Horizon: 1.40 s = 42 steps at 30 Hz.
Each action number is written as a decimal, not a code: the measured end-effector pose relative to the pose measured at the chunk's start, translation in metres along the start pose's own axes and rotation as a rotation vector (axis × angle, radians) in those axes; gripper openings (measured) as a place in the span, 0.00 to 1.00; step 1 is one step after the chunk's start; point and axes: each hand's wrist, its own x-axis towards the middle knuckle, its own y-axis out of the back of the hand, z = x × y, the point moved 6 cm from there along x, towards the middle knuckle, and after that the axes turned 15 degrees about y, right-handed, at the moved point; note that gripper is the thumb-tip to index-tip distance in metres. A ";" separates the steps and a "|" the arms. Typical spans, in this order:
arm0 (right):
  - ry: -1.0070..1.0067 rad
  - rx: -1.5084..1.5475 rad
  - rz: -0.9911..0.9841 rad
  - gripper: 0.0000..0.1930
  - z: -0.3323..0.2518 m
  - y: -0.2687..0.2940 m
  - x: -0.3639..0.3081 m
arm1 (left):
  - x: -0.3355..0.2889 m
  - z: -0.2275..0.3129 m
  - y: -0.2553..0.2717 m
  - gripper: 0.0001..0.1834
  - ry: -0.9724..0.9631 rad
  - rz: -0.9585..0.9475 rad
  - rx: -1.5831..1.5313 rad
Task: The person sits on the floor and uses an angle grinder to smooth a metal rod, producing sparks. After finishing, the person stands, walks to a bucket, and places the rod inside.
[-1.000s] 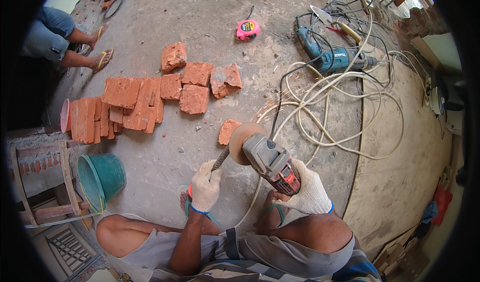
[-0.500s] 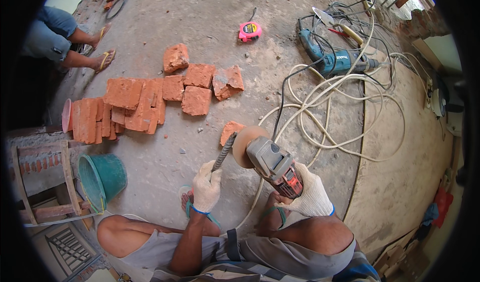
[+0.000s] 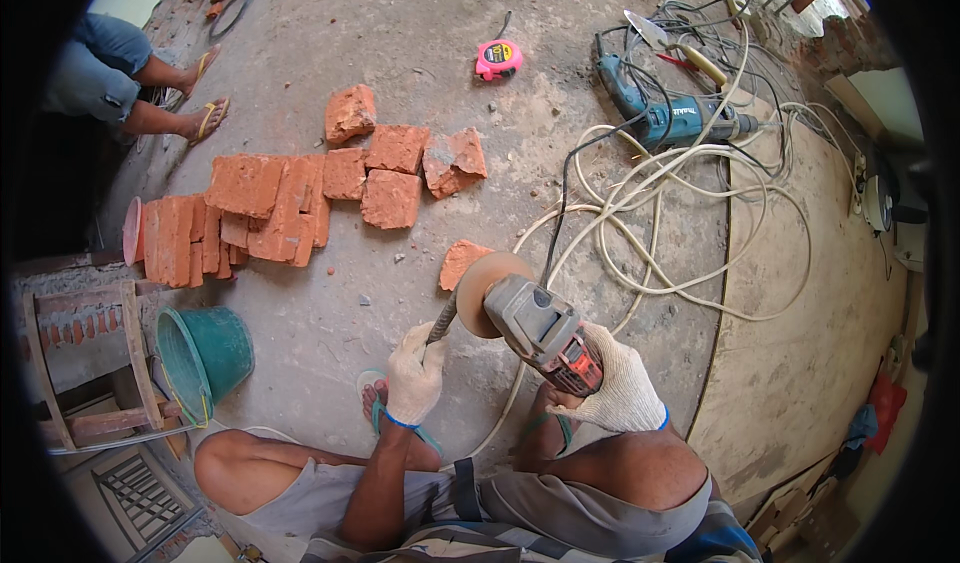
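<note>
My left hand (image 3: pixel 414 375), in a white knitted glove, is closed around a dark ribbed metal rod (image 3: pixel 442 319) that slants up and right out of the fist. The rod's upper end meets the left edge of the tan disc (image 3: pixel 487 294) on a grey, red and black angle grinder (image 3: pixel 545 328). I cannot tell whether they touch or the disc just overlaps the rod. My right hand (image 3: pixel 622 385), gloved alike, grips the grinder's body from the right. A broken brick piece (image 3: pixel 463 264) lies on the floor just beyond the disc.
Stacked red bricks (image 3: pixel 268 203) lie ahead left, and a green bucket (image 3: pixel 215 353) is nearer. Farther off are a pink tape measure (image 3: pixel 497 59) and a teal power drill (image 3: pixel 680 120) among tangled cables (image 3: pixel 655 178). Another person's feet (image 3: pixel 205 123) are far left.
The grinder and its disc have shifted slightly left, toward the rod. Less of the rod's upper end shows now. Both hands keep their grips.
</note>
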 end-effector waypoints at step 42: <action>-0.038 -0.011 -0.008 0.50 0.000 0.002 0.002 | 0.000 0.002 -0.002 0.13 0.047 -0.078 -0.039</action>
